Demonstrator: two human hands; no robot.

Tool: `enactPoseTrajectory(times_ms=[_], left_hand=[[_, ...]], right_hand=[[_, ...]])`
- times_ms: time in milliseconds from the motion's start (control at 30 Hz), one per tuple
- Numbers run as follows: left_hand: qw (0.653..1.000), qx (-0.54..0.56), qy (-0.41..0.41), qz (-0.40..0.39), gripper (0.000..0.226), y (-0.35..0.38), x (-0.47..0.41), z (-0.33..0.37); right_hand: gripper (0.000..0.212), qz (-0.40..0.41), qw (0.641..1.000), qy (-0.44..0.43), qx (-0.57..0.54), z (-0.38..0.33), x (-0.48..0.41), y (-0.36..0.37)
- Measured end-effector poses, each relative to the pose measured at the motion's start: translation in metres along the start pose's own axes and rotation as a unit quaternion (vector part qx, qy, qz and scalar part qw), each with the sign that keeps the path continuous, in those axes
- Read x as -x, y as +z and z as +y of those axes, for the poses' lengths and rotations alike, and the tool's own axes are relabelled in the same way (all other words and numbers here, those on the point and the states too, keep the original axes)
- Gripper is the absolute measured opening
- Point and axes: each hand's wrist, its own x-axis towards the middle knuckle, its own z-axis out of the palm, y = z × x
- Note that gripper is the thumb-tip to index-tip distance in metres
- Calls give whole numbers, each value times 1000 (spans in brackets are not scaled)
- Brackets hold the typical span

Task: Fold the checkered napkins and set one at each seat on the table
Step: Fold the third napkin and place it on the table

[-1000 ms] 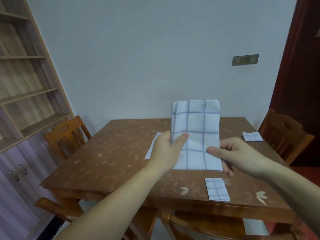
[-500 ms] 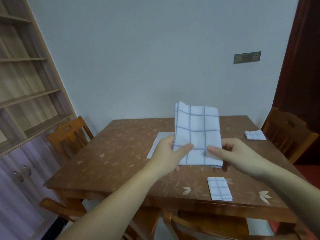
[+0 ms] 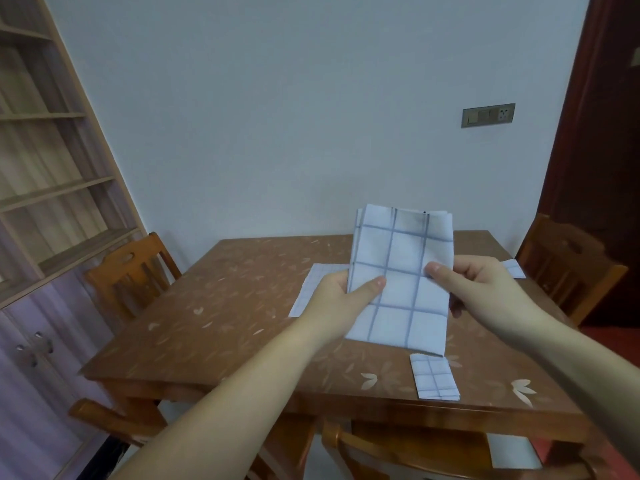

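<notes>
You face a plain pale blue-grey wall (image 3: 277, 116), evenly lit, with a switch-and-socket plate (image 3: 488, 115) set on its right part. On your left a wooden bookshelf (image 3: 41, 168) rises above lilac cabinet doors (image 3: 31, 358). Before you a brown wooden table (image 3: 214, 306) with pale leaf inlays reaches back to the wall. The left chair (image 3: 131, 271) sits at one side of it, the right chair (image 3: 568, 265) at the other, and the near chair (image 3: 381, 452) shows its back at the edge below you. To your right stands a dark reddish door (image 3: 602, 133), with red floor (image 3: 609, 341) near its foot.
</notes>
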Motion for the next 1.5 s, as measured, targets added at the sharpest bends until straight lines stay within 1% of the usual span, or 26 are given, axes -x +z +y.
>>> enactPoseTrajectory(times_ms=[100, 133, 233, 333, 400, 467, 533, 567, 667, 700, 767, 800, 833, 900, 933, 967, 1000, 1033, 1067, 1100, 1167, 1267, 1300, 1367, 1433, 1500], left_hand=[[999, 29, -3, 44, 14, 1, -6, -5], [998, 35, -8, 51, 17, 1, -7, -6], [997, 48, -35, 57, 23, 1, -9, -7], [994, 78, -68, 42, 22, 0, -11, -7], [991, 108, -79, 28, 24, -3, -11, -7], [985, 145, -94, 10, 24, -7, -10, -6], [982, 150, -111, 5, 21, -11, -9, -4], [982, 143, -124, -1, 23, -13, -8, -3], [976, 121, -179, -32, 58, -19, -9, -4], [976, 105, -188, -40, 58, -19, -7, -2], [986, 43, -156, -28, 33, -17, -4, -5], [991, 5, -133, -6, 23, -16, -5, -6], [994, -33, -107, 18, 24, -14, -4, -7], [995, -59, -55, 56, 51, -11, -3, -9], [995, -59, -35, 67, 64, -9, -2, -10], [995, -65, -18, 76, 66, -8, -2, -11], [993, -75, 12, 85, 53, -7, 0, -10], [991, -82, 40, 95, 34, -6, 1, -9], [989, -84, 65, 101, 21, -6, 1, -8], [987, -86, 80, 106, 19, -6, 2, -7], [985, -91, 96, 107, 26, -7, 3, -9], [983, -116, 96, 104, 52, -9, 5, -10], [984, -118, 86, 102, 53, -11, 4, -11], [982, -135, 78, 102, 41, -15, 4, -11], [971, -196, 90, 102, 23, -19, 7, -9], [937, -312, 142, 72, 29, -20, 11, -3]], right_hand=[[18, -74, 995, 43, -43, 1, 2, -1], [17, -96, 993, 48, -50, 1, 3, -2], [21, -109, 991, 29, -66, 1, 5, -3], [38, -95, 990, 28, -98, 0, 4, -1], [44, -85, 991, 34, -102, 1, 3, -2], [43, -81, 992, 37, -90, 4, 3, -4], [44, -76, 994, 36, -64, 5, 4, -6], [48, -72, 996, 28, -42, 4, 4, -6], [59, -77, 995, -13, 61, -2, 7, -6], [62, -80, 993, -25, 88, -3, 7, -6], [63, -83, 990, -35, 111, -2, 8, -5], [62, -88, 990, -33, 107, -1, 9, -5], [58, -94, 991, -27, 92, -1, 10, -5], [45, -94, 995, -11, 43, -1, 11, -2], [39, -79, 997, -2, 15, -2, 12, 0], [28, -56, 998, 3, -6, 0, 13, 2], [19, -36, 999, 9, -14, 1, 14, 6], [21, -30, 999, 22, -7, 3, 15, 9], [28, -37, 998, 42, -4, 4, 16, 13], [31, -52, 997, 59, -10, 5, 17, 16], [23, -68, 995, 73, -23, 2, 17, 19], [16, -46, 997, 56, 4, -2, 18, 18], [14, -40, 998, 46, 20, -3, 17, 17], [14, -52, 997, 38, 50, -5, 15, 15], [24, -95, 992, 43, 70, -7, 14, 13], [27, -144, 983, 54, 96, -10, 13, 13]])
